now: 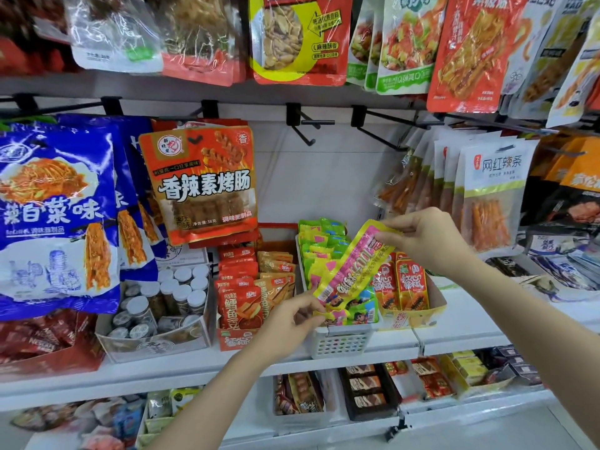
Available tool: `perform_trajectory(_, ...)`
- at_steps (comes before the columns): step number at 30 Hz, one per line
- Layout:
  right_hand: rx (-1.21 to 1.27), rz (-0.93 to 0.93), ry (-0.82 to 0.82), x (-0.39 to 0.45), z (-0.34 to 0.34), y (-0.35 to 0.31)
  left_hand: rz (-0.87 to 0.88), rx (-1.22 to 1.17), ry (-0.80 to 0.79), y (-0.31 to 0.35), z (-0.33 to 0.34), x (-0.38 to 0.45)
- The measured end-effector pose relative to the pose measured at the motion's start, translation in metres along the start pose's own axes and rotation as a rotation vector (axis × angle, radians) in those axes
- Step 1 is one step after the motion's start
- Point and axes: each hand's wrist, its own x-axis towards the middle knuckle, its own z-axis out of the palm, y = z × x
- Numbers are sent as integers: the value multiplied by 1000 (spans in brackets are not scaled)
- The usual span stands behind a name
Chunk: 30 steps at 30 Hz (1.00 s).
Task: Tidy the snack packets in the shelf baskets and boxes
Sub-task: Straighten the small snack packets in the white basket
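I see my left hand (293,319) and right hand (425,237) each pinching an end of a long yellow-pink packet (349,266), held slanted over the white basket (341,344) full of green-yellow packets (319,246), between the red box (238,339) and yellow box (418,318) of snacks.

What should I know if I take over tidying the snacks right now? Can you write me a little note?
Left hand pinches the lower end of a long yellow-and-pink packet; right hand pinches its upper end. The packet hangs tilted over the white basket, which holds matching green, yellow and pink packets. Done: the red packets in the yellow box beside it stand in neat rows. Left: set this packet into the basket and straighten the others.
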Motion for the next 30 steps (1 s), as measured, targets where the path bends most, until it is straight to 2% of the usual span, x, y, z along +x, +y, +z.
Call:
perform_trajectory(5,-47,-68,99,5,9,-5,74,46,17,-4,1,-3)
perform_trajectory(9,-94,-83,122,4,7,-4,110,79,106,-6,6,-8)
perform_trajectory(14,-82,-56,214,-1,0,6,77,80,15,-6,8,-7)
perform_trajectory(17,-59,-74,190,-6,1,3,70,51,-50,-2,8,-3)
perform_trajectory(21,-41,-167,169,-5,3,-3,48,-26,-40,-4,6,-2)
perform_trajectory(25,-129,-259,128,-2,9,-6,-10,-97,-45,-8,8,-4)
perform_trajectory(28,-93,-223,144,-1,9,-4,-13,-83,-27,-8,7,-3)
perform_trajectory(30,-122,-200,65,-3,10,-3,-1,-84,-4,-7,5,-4)
